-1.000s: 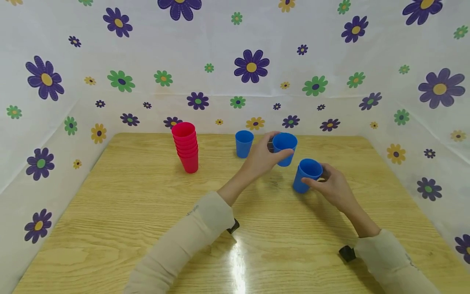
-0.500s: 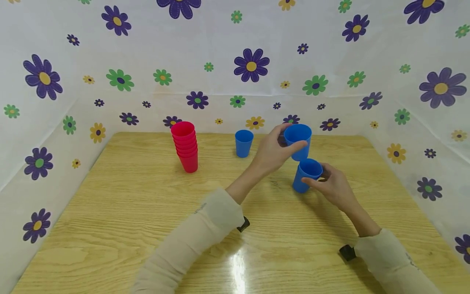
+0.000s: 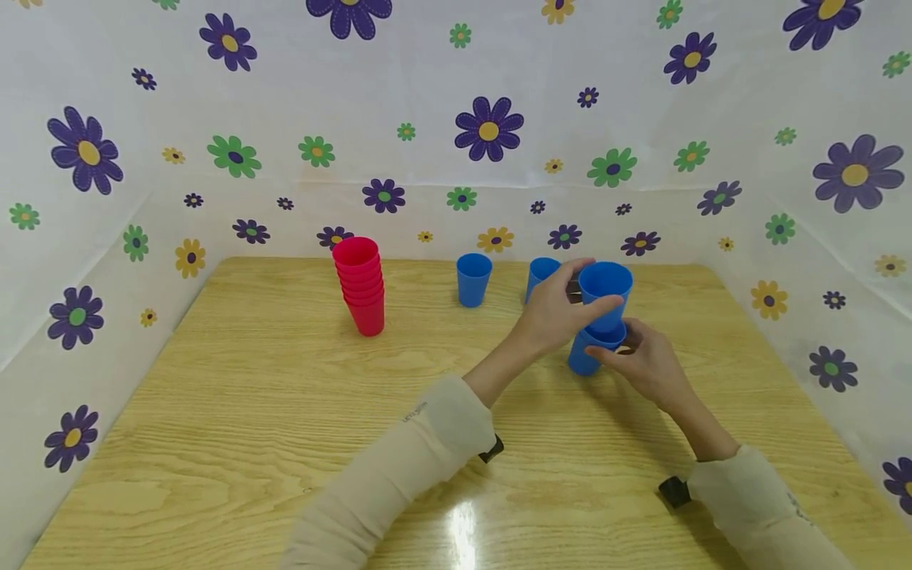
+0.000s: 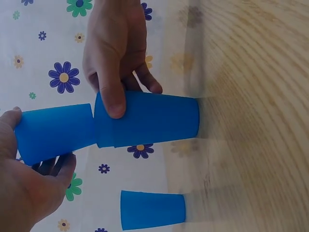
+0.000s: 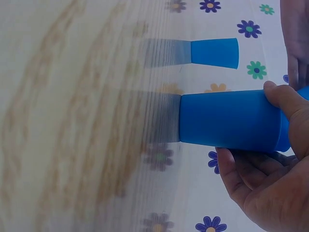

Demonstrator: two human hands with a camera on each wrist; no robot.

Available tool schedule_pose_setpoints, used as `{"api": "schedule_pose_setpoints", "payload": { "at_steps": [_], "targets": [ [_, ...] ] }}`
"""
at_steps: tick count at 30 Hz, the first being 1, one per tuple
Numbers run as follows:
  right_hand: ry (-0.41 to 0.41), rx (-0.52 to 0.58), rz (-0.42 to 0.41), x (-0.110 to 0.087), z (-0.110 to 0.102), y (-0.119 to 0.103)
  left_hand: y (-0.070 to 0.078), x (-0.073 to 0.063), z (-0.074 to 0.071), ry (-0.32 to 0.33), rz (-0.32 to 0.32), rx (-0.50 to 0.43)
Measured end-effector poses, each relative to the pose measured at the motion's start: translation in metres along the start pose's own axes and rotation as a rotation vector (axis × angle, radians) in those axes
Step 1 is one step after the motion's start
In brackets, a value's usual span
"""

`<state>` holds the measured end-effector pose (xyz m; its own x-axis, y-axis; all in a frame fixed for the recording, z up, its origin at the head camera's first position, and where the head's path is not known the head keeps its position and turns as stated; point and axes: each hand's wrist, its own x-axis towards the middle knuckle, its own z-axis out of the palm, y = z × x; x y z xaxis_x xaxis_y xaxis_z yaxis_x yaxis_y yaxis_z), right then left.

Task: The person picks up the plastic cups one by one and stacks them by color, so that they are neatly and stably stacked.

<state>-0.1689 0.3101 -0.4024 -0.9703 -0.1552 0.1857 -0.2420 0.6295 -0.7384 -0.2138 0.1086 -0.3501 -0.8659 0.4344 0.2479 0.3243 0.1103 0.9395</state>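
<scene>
My left hand (image 3: 559, 313) grips a blue plastic cup (image 3: 606, 297) by its side, thumb toward me, mouth up. Its base is right at the mouth of a short stack of nested blue cups (image 3: 584, 358), as the left wrist view shows from the side. That stack stands upright on the table, and my right hand (image 3: 651, 364) holds it around the upper part, thumb (image 4: 115, 99) on the near side. Behind my left hand, another blue cup (image 3: 543, 271) stands partly hidden. A further blue cup (image 3: 473, 281) is upright to its left.
A tall stack of red cups (image 3: 366, 309) stands on the left part of the wooden table (image 3: 249, 412). White cloth with printed flowers (image 3: 427, 79) rises behind the table and along both sides.
My left hand has carried its cup rightward, up and then down onto the nested cups' mouth. A standing blue cup behind it has come into sight. My right hand stays put.
</scene>
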Motion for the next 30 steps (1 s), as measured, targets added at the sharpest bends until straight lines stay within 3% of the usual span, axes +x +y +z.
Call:
{"api": "schedule_pose_setpoints", "payload": {
  "at_steps": [13,30],
  "targets": [
    [0.028,-0.025,-0.078,0.0,0.002,0.002,-0.012,0.002,0.008,-0.089,-0.039,0.116],
    [0.034,-0.04,-0.009,0.0,0.001,-0.002,-0.034,0.003,-0.008,0.041,-0.005,0.116]
  ]
}}
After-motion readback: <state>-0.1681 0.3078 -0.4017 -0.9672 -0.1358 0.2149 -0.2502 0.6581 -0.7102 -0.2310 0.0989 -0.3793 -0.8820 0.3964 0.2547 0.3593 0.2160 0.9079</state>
